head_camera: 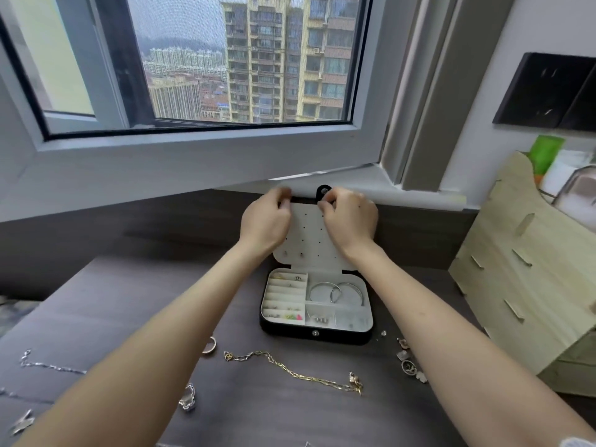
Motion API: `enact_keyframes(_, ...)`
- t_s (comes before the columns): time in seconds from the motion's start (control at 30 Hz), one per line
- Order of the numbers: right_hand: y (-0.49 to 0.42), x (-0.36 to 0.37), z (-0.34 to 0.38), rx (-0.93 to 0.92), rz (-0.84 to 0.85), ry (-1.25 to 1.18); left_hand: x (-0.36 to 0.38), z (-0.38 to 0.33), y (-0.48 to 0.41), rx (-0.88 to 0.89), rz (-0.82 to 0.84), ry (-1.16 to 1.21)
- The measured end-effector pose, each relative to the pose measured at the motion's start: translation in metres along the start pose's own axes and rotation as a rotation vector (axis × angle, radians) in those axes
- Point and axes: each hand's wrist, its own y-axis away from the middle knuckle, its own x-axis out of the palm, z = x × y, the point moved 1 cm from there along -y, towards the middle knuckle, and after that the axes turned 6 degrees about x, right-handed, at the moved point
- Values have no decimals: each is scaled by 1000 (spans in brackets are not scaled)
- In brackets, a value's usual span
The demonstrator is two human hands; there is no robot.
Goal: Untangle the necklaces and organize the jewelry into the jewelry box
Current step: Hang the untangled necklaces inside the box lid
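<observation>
We are counting one jewelry box (290,330), with two hands, the left hand (264,221) and the right hand (350,217), at its twelve o'clock. Inside it we are seeing two silver bangles (323,290). At its six o'clock we are counting one gold chain (292,371), at eight o'clock one ring (210,345) and one silver chain (54,367), at three o'clock one wooden organizer (522,285).

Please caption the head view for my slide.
Left hand and right hand grip the lid of the open jewelry box; gold chain lies on the table.
</observation>
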Motion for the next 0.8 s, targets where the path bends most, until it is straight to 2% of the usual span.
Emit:
enact_keyframes(0.1,16,-8,-6,-130,-131,-49,-10,-4,-4,-46,44,118)
enact_keyframes(0.2,33,-17,-5,-248,-193,-69,-13,-9,0,-18,178,12)
enact_keyframes(0.27,47,-24,-3,-301,-208,-41,-15,-11,4,-42,214,43)
enact_keyframes(0.4,92,-40,-5,-414,-172,52,-21,-11,16,-20,153,211)
enact_keyframes(0.5,122,-55,-10,-362,26,37,-29,-16,37,37,84,211)
enact_keyframes(0.6,142,-85,-20,-74,309,-40,-36,-24,70,117,103,107)
enact_keyframes(0.73,173,-130,-35,40,704,6,-35,-32,131,191,395,-31)
enact_keyframes(0.8,192,-141,-41,76,829,25,-32,-31,160,215,535,-107)
